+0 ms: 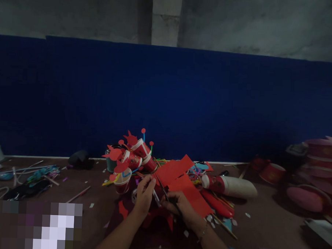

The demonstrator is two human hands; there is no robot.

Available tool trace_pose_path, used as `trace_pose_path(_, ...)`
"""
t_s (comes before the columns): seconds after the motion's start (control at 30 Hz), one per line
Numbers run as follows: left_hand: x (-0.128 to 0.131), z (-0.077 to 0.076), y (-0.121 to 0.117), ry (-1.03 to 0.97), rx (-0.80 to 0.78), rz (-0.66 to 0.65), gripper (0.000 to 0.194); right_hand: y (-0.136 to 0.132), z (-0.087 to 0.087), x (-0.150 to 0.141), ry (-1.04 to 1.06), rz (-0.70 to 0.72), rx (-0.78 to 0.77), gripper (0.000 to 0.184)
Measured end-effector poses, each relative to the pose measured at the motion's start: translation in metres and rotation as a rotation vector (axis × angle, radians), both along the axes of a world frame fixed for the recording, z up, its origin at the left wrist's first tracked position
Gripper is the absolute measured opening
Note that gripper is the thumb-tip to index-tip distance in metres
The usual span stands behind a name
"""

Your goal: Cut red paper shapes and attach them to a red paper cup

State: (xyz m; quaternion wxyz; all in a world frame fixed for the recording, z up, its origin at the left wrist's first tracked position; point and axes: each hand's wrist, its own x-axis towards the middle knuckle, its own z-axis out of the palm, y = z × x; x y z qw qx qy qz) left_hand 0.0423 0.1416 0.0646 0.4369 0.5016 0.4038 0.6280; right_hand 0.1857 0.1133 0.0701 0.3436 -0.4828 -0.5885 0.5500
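Note:
My right hand [180, 209] is closed around dark-handled scissors [163, 188], their blades pointing up and to the left, over red paper. Beside the blade tips, my left hand [144, 197] has its thumb and fingers pinched together; what they hold is too small to make out. Red paper sheets [190, 191] lie just beyond and right of the hands. Between my hands shows a narrow white thing [156, 198] that I cannot identify. Below them are cut red paper pieces [159, 217].
Decorated red paper cups [133, 159] with paper shapes and bent stems stand behind my left hand. To the right lies a white roll [241, 188] against a red cup. Straws and scraps [42, 174] litter the left; pink and red crafts [318, 171] stand far right. A blue wall panel [167, 99] bounds the table.

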Motion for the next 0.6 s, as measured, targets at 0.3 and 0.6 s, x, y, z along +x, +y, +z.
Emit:
trace_pose_path(0.3, 0.001, 0.006, -0.002, 0.072, 0.037, -0.065, 0.030, -0.002, 0.007, -0.002, 0.178, 0.004, -0.030, 0.033)
trace_pose_path(0.6, 0.002, 0.007, -0.003, 0.064, 0.033, -0.102, 0.029, -0.004, 0.010, -0.003, 0.210, 0.007, -0.037, 0.028)
